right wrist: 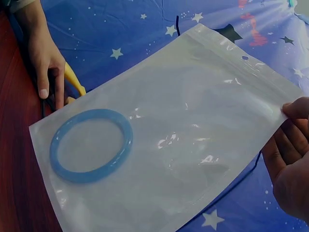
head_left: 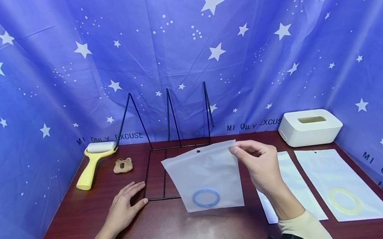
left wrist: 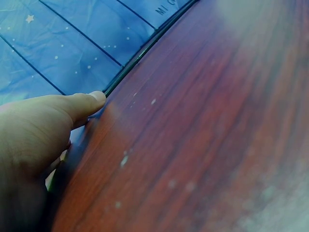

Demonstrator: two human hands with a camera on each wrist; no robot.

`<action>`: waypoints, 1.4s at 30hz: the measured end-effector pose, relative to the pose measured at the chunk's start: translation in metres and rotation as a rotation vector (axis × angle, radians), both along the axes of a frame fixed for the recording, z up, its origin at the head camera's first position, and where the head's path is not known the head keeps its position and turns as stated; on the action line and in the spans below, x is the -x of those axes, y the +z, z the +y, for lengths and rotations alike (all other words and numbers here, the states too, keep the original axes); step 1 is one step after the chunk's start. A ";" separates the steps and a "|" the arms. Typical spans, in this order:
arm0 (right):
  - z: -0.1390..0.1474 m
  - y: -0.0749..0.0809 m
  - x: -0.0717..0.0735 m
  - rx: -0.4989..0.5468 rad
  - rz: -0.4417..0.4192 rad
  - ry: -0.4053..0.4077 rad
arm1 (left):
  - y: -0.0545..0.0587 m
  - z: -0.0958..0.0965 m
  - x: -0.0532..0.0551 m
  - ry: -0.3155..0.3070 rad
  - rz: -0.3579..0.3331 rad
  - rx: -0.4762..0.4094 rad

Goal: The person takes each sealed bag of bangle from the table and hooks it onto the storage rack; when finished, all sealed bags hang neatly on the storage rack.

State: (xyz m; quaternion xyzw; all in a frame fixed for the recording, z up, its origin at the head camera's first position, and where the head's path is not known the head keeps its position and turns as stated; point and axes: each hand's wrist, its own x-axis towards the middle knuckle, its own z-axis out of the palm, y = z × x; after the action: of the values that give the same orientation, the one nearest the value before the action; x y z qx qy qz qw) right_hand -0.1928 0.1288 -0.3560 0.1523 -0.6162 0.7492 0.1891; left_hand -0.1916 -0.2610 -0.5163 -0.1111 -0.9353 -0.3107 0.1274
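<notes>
My right hand (head_left: 260, 163) pinches the top right corner of a translucent white zip bag (head_left: 208, 175) between thumb and fingers. The bag hangs upright in front of a black wire rack (head_left: 149, 176), covering part of its base. Low inside the bag lies a blue ring (right wrist: 91, 145), and a small hang hole shows near the bag's top edge. At the rack's front left corner rests my left hand (head_left: 124, 205), its fingers fairly straight on the side bar. In the left wrist view the thumb (left wrist: 89, 102) touches the end of the front bar.
On the right lie two more white bags; the outer bag (head_left: 339, 171) holds a yellow ring (head_left: 345, 200). Behind them stands a white tissue box (head_left: 311, 129). A yellow-handled roller (head_left: 90, 169) and a brown bear-shaped piece (head_left: 123, 166) lie left of the rack. Starry blue cloth (head_left: 180, 46) surrounds the table.
</notes>
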 end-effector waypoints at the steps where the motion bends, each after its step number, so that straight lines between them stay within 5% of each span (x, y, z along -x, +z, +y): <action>1: -0.002 0.000 0.000 0.004 -0.001 0.001 | 0.000 0.000 0.000 0.000 -0.002 0.000; 28: -0.063 0.000 0.004 -0.005 0.002 0.020 | 0.006 -0.002 -0.002 -0.001 -0.010 0.004; 42: -0.087 -0.006 0.005 0.002 0.041 0.033 | 0.025 -0.017 -0.016 -0.058 -0.099 -0.208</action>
State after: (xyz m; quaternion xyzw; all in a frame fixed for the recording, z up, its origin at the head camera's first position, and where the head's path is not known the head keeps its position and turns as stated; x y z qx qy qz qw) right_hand -0.1978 0.0415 -0.3617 0.1776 -0.6089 0.7495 0.1896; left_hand -0.1751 -0.2781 -0.4916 -0.1089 -0.8995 -0.4149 0.0828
